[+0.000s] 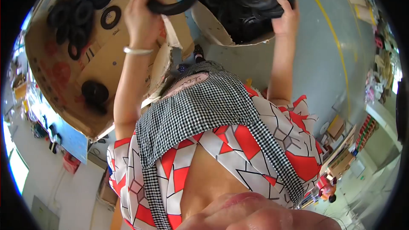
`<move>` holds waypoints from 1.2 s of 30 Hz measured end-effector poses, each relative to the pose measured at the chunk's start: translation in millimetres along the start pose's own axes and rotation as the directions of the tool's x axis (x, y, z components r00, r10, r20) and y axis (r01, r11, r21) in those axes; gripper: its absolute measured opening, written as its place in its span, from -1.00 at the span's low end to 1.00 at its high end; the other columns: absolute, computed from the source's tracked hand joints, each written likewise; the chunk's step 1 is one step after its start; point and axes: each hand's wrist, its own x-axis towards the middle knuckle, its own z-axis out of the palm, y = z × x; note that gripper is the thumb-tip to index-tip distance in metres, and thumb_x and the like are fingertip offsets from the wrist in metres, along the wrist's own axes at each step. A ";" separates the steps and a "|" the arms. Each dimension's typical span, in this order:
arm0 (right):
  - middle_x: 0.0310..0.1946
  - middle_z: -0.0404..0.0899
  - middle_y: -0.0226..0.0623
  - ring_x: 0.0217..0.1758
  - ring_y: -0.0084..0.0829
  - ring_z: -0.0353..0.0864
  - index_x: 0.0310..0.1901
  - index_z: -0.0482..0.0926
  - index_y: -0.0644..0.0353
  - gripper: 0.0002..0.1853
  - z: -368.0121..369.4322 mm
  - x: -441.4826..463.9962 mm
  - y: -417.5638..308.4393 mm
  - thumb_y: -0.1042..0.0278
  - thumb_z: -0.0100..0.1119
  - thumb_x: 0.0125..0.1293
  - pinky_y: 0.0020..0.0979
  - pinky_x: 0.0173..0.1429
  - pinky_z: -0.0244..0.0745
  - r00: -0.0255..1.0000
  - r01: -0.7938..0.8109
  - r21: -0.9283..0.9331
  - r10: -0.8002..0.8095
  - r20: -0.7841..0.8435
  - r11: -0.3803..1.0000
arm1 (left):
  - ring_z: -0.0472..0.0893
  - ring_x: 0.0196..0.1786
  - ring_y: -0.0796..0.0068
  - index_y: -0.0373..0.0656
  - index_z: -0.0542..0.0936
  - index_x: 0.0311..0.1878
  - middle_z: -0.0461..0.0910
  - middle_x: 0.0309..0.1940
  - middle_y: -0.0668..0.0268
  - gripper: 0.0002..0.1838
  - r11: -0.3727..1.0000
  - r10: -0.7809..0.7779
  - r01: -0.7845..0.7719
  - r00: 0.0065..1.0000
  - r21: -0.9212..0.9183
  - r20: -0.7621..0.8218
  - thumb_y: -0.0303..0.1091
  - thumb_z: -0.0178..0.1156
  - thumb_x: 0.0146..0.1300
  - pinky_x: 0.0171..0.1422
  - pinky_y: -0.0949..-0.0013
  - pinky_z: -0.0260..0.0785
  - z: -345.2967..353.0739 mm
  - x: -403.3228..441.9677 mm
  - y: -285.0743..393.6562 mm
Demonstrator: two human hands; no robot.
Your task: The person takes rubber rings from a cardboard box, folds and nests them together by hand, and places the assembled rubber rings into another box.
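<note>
My left hand [142, 19], with a pale bangle on the wrist, grips a black ring [186, 3] that looks like rubber, above the edge of a large cardboard box [102, 66]. My right hand [286, 17] is closed around a bunch of black rings [266, 4], somewhat blurred, over a second box [213, 25]. Its fingers are partly hidden behind the rings. Dark rings fill the second box. Inside the large box lie a heap of black rings [83, 12], a single ring [110, 17] and another dark piece [94, 92].
A checked apron [200, 106] covers my front, close to the large box's torn edge. Grey floor with a yellow line [328, 21] runs along the right. A blue-topped table [64, 127] stands at the left. Another person [327, 188] is far off at lower right.
</note>
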 end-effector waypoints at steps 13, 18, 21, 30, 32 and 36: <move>0.24 0.20 0.04 0.28 -0.07 0.23 0.30 0.13 0.27 0.06 -200.1 11.8 145.7 -0.06 0.47 -0.20 -0.22 0.30 0.20 0.923 -0.362 -0.819 0.050 -0.381 0.444 | 0.46 0.01 0.50 -0.25 0.43 0.14 0.50 -0.03 0.28 -0.63 0.795 -0.450 0.184 0.819 0.578 0.357 -0.33 0.04 0.30 0.08 0.40 0.32 17.2 18.5 -86.5; 0.35 -0.16 0.04 0.37 0.12 -0.09 0.36 -0.01 0.01 0.10 -187.8 4.1 148.3 -0.24 0.36 -0.16 0.22 0.27 0.01 0.865 -0.479 -0.865 -0.090 -0.494 0.150 | 0.57 -0.07 0.52 -0.33 0.53 0.00 0.58 -0.10 0.24 -0.73 0.888 -0.034 -0.105 0.956 0.447 0.291 -0.49 0.02 0.27 0.00 0.49 0.40 -19.8 0.5 9.8; 0.32 -0.07 0.06 0.35 0.13 -0.04 0.33 0.04 0.11 0.01 -187.6 12.8 164.9 -0.28 0.27 -0.05 0.21 0.25 0.04 0.850 -0.441 -0.889 -0.259 -0.458 0.125 | 0.60 -0.09 0.49 -0.33 0.53 -0.01 0.59 -0.12 0.25 -0.75 0.826 0.177 -0.132 0.984 0.548 -0.030 -0.49 0.04 0.27 -0.04 0.51 0.42 -95.9 -32.1 82.8; 0.09 0.27 0.05 0.16 0.00 0.21 0.02 0.38 0.41 -0.13 -233.9 55.0 140.3 -0.39 0.09 0.04 -0.05 0.13 0.32 0.868 -0.382 -0.919 -0.379 -0.322 -0.094 | 0.58 -0.09 0.28 -0.35 0.52 0.02 0.60 -0.14 0.10 -0.47 0.375 0.561 0.493 0.554 0.785 -0.615 -0.26 0.33 -0.03 0.02 0.32 0.39 -477.1 -99.6 142.7; 0.06 0.37 0.13 0.16 0.16 0.27 0.11 0.32 0.46 -0.07 -228.3 30.9 154.1 -0.38 0.11 0.04 -0.09 0.16 0.36 0.909 -0.333 -0.937 -0.303 -0.288 -0.109 | 0.49 0.11 0.10 -0.39 0.47 0.06 0.53 -0.01 -0.07 -0.28 0.423 0.492 0.577 0.501 0.699 -0.711 -0.11 0.40 -0.15 0.22 0.24 0.29 -541.8 -116.9 142.1; 0.05 0.41 0.28 0.11 0.02 0.43 0.07 0.37 0.54 -0.20 -237.8 62.0 177.5 -0.17 0.18 0.12 -0.23 0.20 0.31 0.967 -0.122 -0.933 0.252 -0.036 0.338 | 0.44 0.17 0.11 -0.43 0.40 0.13 0.44 0.10 -0.09 -0.05 0.342 0.485 0.608 0.539 0.716 -0.689 0.04 0.48 -0.29 0.22 0.24 0.28 -505.6 -119.9 132.3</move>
